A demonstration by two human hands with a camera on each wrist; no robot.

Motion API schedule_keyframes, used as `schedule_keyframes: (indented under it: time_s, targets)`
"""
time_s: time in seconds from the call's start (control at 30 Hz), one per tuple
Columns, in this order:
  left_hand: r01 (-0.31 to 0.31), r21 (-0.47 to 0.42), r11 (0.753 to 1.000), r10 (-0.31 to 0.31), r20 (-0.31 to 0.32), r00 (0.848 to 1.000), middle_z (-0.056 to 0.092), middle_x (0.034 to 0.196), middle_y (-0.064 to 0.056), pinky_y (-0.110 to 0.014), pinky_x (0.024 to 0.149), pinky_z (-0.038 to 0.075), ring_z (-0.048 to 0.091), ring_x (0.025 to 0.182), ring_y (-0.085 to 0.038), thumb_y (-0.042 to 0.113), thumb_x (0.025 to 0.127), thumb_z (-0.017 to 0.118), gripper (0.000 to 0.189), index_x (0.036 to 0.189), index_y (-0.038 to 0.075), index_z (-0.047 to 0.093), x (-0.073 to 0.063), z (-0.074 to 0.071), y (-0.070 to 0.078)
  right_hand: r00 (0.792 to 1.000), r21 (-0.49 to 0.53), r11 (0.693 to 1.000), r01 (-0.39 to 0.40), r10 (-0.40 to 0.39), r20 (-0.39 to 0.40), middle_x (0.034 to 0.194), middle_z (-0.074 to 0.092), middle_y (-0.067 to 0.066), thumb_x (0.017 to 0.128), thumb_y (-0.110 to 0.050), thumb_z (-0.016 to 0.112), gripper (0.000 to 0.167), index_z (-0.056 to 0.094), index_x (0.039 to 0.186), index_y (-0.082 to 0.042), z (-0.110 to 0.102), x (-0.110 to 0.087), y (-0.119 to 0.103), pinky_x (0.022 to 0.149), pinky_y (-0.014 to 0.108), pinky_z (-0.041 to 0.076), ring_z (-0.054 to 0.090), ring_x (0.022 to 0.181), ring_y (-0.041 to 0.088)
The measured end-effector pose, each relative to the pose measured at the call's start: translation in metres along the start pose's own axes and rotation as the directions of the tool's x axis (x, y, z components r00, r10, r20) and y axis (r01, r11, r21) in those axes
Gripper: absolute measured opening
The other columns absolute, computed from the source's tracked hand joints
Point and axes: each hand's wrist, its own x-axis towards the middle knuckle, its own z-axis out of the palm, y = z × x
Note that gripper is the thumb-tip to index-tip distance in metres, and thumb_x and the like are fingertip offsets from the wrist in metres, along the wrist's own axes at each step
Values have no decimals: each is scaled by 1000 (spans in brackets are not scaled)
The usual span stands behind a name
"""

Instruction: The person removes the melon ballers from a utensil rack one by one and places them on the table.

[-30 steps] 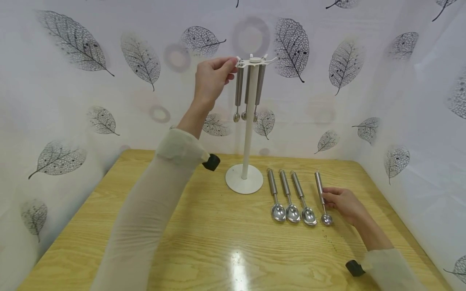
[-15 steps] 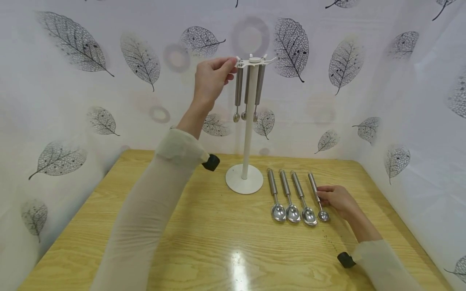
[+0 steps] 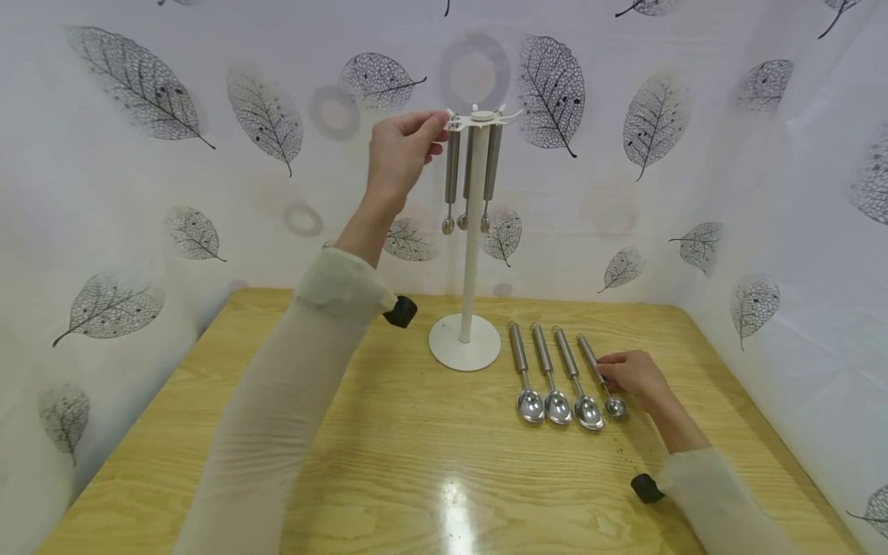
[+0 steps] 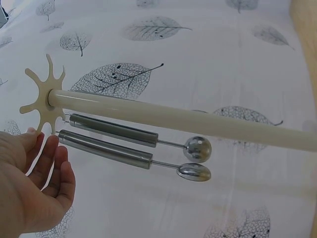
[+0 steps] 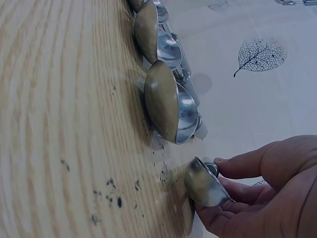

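Note:
A white utensil stand rises at the back of the table, with several hooks at its top. My left hand pinches one of those hooks between thumb and finger. Metal-handled scoops hang from the stand; in the left wrist view two show clearly, one with a ball-shaped bowl. At the right, my right hand grips a small round scoop by its handle, low over the table. Its bowl faces up at a tilt in the right wrist view.
Left of the held scoop, three larger metal spoons lie side by side on the wooden table, bowls toward me. Dark specks mark the wood near my right hand. A leaf-patterned curtain stands close behind the table.
My right hand has moved left with the small scoop, bringing it closer to the three spoons and tilting its handle leftward. The left hand has stayed on the stand's hook.

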Motion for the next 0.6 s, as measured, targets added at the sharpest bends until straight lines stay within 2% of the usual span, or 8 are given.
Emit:
schedule_keyframes:
  time_s: [0.23, 0.6]
  targets:
    - [0, -3, 1000, 0, 2, 1000, 76, 95, -7, -27, 83, 56, 65, 80, -13, 19, 104, 72, 24, 121, 3, 78, -1, 0, 0, 1000, 14, 1000, 4, -4, -11, 100, 69, 22, 105, -3, 63, 36, 58, 128, 23, 3, -1, -1, 67, 26, 58, 65, 75, 16]
    - [5, -4, 1000, -5, 1, 1000, 75, 92, -4, -26, 82, 55, 65, 80, -13, 19, 104, 72, 24, 122, 2, 78, -2, -1, 1, 998, -32, 998, 52, -54, -35, 101, 69, 27, 103, -1, 62, 34, 59, 124, 25, 6, -3, -1, 66, 26, 58, 65, 77, 19]
